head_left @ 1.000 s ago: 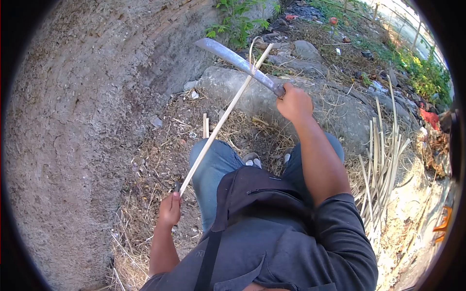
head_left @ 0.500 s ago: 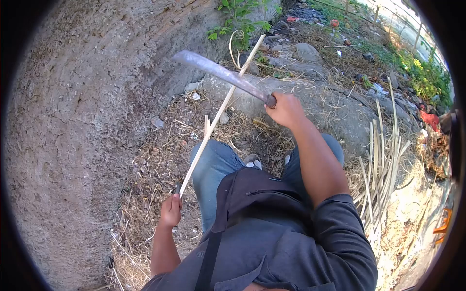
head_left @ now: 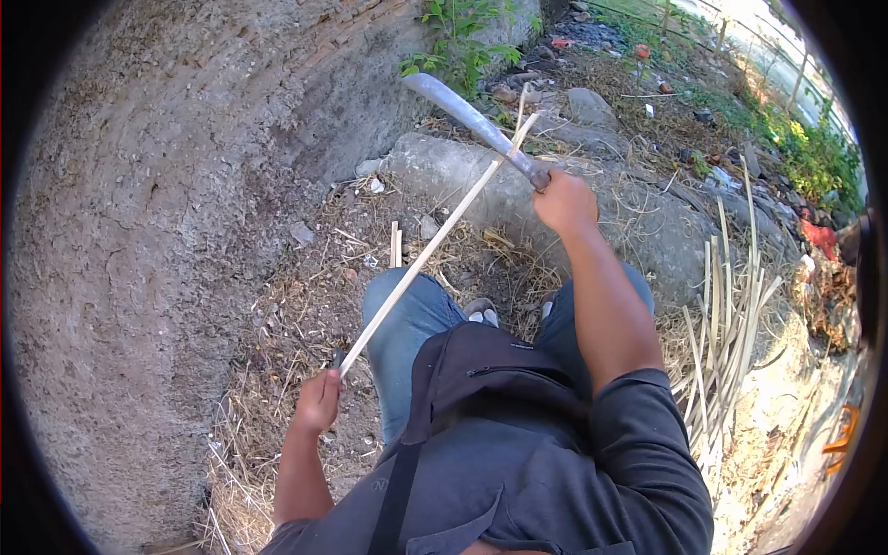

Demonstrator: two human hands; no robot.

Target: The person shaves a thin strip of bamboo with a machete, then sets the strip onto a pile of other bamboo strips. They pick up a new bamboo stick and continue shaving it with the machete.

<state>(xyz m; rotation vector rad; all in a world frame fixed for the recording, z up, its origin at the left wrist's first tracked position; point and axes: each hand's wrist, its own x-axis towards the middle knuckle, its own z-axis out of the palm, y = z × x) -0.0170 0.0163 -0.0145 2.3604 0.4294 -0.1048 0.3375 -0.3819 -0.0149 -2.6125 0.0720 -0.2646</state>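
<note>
My left hand (head_left: 320,400) is closed around the near end of a long, pale bamboo strip (head_left: 425,254). A small dark object (head_left: 339,358), whose kind I cannot make out, shows at those fingers. The strip slants up and away over my left knee. My right hand (head_left: 566,203) grips the handle of a machete (head_left: 467,116), its long blade pointing up and left. Near the strip's far end the blade crosses it, close to the handle. A thin shaving (head_left: 524,97) sticks up from the strip there.
A rough earthen wall (head_left: 166,259) rises on the left. Ahead lies a large rock (head_left: 444,171) with curled shavings about it. A bundle of pale strips (head_left: 726,324) leans at the right. Two short pieces (head_left: 396,245) stand by my left knee (head_left: 402,301). Dry straw covers the ground.
The machete has moved right, and the strip's far end has swung right and lower with it. The curled shaving at the tip has shifted right. My left hand has barely moved.
</note>
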